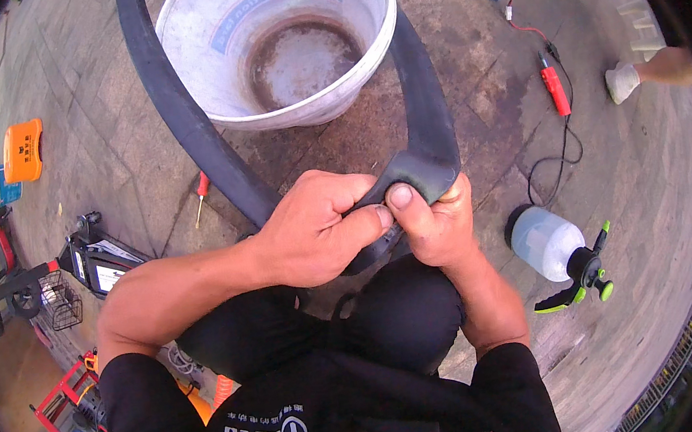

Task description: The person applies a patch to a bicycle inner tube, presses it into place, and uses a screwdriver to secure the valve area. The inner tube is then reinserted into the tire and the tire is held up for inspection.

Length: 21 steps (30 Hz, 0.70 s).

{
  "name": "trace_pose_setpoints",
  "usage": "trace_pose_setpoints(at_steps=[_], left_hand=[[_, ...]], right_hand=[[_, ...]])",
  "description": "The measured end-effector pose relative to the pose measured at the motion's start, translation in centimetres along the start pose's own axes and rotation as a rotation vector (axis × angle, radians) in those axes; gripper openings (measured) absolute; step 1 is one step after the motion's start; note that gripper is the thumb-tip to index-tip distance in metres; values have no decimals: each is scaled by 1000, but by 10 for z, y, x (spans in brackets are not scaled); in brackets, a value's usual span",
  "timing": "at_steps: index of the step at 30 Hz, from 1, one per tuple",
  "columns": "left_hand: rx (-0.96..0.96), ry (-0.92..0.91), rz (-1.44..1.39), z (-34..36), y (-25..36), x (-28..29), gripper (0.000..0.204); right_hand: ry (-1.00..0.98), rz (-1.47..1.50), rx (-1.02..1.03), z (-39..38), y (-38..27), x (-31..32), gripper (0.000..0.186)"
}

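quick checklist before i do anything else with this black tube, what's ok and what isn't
1. Left hand gripping the black tube: ok.
2. Right hand gripping it too, thumb on top: ok.
3. Ground clear of loose tools: not ok; a screwdriver and a red corded tool lie there.
4. Spray bottle clear of both hands: ok, off to the right.
5. Bucket dry inside: cannot tell.
6. Tube free of holes: cannot tell.

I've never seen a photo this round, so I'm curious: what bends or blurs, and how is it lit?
Head view: dark corners frame it, and the railing curves near the lower-right rim; head view: bright light leaves a soft sheen on the black tube; head view: left hand and right hand look fairly sharp.
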<state>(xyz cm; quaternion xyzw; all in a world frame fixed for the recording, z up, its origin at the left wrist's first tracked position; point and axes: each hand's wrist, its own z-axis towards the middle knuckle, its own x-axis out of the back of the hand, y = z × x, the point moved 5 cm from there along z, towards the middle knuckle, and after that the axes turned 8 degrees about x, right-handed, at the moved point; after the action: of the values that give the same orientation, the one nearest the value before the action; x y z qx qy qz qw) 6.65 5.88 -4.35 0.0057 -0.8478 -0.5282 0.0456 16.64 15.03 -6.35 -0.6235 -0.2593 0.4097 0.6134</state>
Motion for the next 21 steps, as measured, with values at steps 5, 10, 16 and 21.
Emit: trace_pose_setpoints(at_steps=[5,10,16,21], left_hand=[[-112,150,49,1,5,2,13],[-111,234,16,-2,6,2,16],[-51,149,7,5,6,5,13],[-35,86,-20,3,9,9,12]], right_hand=[[68,9,15,4,-1,-1,12],[104,-29,19,3,2,0,15],[65,171,-27,7,15,7,17],[-94,356,-250,3,24,7,14]])
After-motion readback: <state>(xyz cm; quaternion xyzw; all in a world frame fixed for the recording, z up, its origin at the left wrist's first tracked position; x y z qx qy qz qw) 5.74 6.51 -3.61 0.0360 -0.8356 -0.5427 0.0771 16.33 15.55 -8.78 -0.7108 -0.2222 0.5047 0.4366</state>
